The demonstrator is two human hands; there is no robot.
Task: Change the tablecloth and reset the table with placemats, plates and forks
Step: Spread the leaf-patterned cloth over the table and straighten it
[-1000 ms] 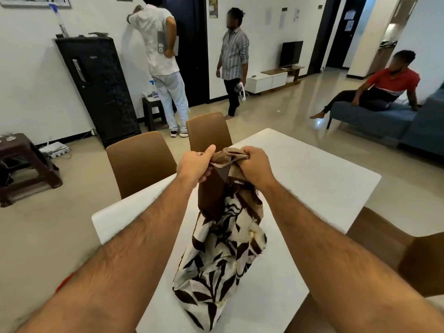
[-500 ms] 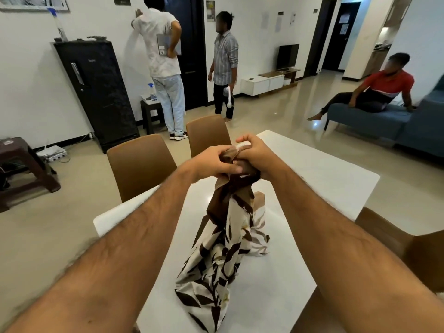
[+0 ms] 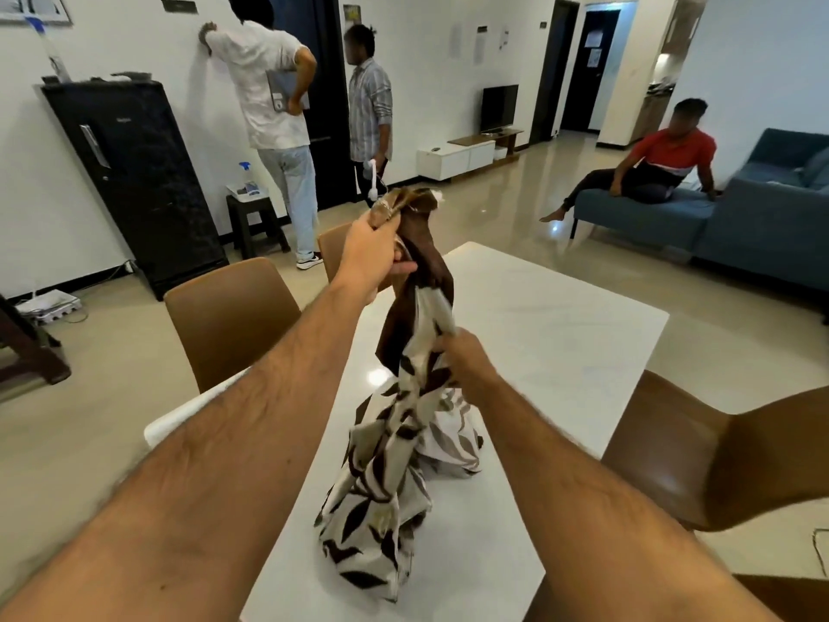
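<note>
We see the left hand (image 3: 374,251) gripping the bunched tablecloth (image 3: 403,397) by its top (long axis near upright, toward twelve o'clock), the right hand (image 3: 466,368) clutching mid-length, its bottom resting on the white table (image 3: 560,325).

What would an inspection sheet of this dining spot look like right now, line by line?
Surface: white table, bare and glossy where it shows.
Job's things: leaf-print tablecloth, bunched, top lifted, lower end heaped on the table. No placemats, plates or forks seen.
Clutter: nothing seen on the table besides the cloth.
Hands: left hand grips the cloth's top, raised; right hand grips it lower down.
Cables: white power strip with a cord on the floor by the wall.
Surroundings: brown chairs around the table, black fridge, blue sofa with a person sitting, two people standing by the wall, a TV.
</note>
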